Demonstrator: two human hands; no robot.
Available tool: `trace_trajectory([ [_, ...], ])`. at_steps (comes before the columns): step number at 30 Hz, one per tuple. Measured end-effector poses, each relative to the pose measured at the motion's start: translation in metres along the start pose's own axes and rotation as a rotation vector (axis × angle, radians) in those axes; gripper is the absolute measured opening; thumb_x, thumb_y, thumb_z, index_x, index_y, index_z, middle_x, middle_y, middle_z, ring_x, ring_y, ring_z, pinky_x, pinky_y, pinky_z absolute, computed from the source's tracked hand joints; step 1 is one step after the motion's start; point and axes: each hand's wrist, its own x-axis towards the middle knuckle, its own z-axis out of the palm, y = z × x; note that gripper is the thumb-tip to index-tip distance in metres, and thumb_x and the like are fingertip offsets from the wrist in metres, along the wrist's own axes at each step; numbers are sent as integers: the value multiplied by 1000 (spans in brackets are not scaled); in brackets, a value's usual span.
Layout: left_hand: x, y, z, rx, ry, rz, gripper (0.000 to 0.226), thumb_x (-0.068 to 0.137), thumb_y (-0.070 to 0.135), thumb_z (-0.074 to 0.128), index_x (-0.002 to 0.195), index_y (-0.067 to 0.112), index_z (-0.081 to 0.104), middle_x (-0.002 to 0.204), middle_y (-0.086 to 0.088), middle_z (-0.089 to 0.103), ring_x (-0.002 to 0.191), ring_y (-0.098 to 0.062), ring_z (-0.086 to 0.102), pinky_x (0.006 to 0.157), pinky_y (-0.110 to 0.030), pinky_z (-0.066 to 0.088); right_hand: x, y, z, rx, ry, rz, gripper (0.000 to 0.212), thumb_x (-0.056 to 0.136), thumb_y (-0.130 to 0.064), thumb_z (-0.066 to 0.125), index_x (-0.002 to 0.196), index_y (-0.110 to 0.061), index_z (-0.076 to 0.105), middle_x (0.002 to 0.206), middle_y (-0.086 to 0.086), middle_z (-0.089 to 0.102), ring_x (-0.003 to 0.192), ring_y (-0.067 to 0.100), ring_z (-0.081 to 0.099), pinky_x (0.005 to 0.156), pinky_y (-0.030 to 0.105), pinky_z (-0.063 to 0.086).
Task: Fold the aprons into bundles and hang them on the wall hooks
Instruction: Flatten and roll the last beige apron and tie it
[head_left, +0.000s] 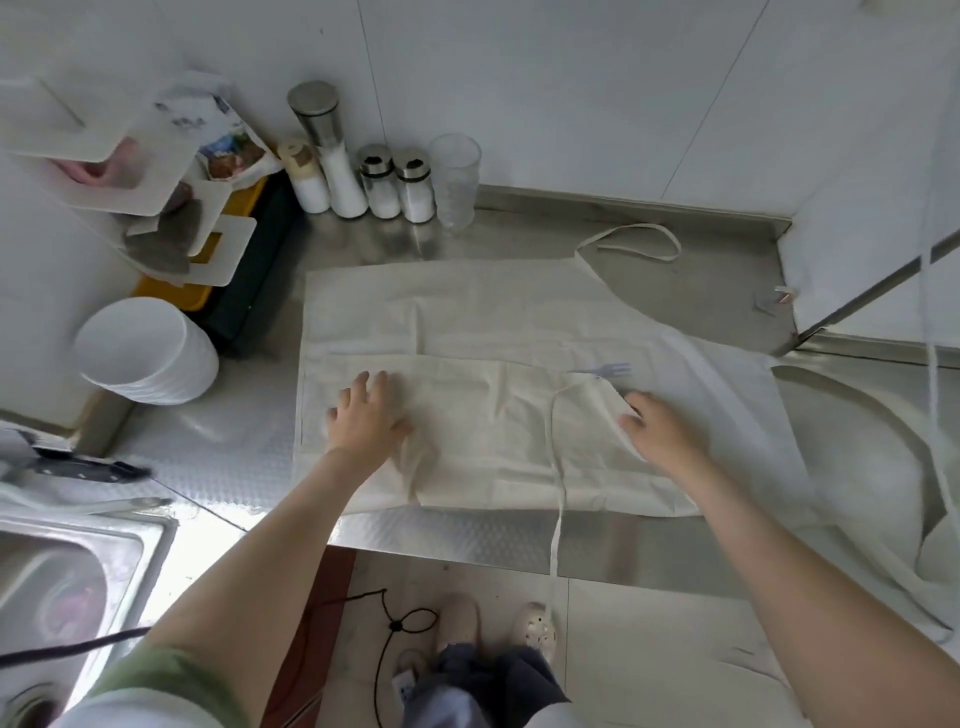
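Flatly spread, left hand (366, 415) presses the apron (519, 312); right hand (660, 434) touches its fold, grip unclear.

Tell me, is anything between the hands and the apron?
No. The left hand presses flat on the apron and the right hand touches its folded corner. A fork lies on the apron just past the right hand and could get folded in.
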Motion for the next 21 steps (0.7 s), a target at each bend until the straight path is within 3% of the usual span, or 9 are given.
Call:
trace_trajectory([
  [2,2,-10,6,-16,-92,-45,70,98,53,33,153,18,6,160,-7,4,146,-28,8,113,-51,15,4,-3,1,-55,10,19,20,99,-18,43,114,-14,55,109,10,62,100,32,58,75,36,42],
  [5,1,-26,20,63,-270,-63,75,96,63,16,150,28,-20,158,-2,-27,145,-21,-23,117,-52,-8,9,-4,2,-268,78,90,19,102,-19,36,114,-10,48,107,18,62,97,36,60,65,33,33],
  [9,2,-43,22,95,-289,-34,90,87,76,20,146,28,-30,153,3,-37,142,-20,-31,117,-48,-15,11,-5,0,-365,158,182,23,103,-21,31,114,-6,45,110,20,61,101,38,60,69,35,35],
  [12,3,-48,19,6,-126,-48,100,86,74,35,152,17,-13,160,-1,-18,147,-21,-14,117,-43,-7,17,-22,3,-263,220,248,26,100,-16,38,120,-2,44,118,23,55,108,40,55,78,39,38],
  [14,0,-46,16,-182,141,-157,88,89,60,51,150,8,14,156,-11,15,142,-30,18,115,-42,14,23,-45,11,-260,321,147,35,91,-12,51,123,-2,44,126,21,50,117,37,46,91,42,34],
  [16,-1,-43,7,-319,311,-311,66,89,40,60,136,1,35,137,-20,39,124,-36,38,104,-43,29,32,-77,25,-297,339,-17,48,84,-11,59,130,-4,45,130,18,48,121,35,42,98,42,28],
  [18,1,-42,-2,-375,266,-449,52,89,32,59,124,-3,42,127,-22,46,118,-38,43,100,-44,34,40,-115,40,-204,182,-195,51,84,-4,58,134,-2,45,131,20,48,123,37,42,102,40,29],
  [21,10,-60,-8,-431,124,-590,52,83,40,60,115,0,50,118,-18,56,113,-39,49,97,-43,43,46,-175,70,-43,-96,-414,52,87,5,50,138,0,41,134,22,47,122,36,45,102,32,31],
])
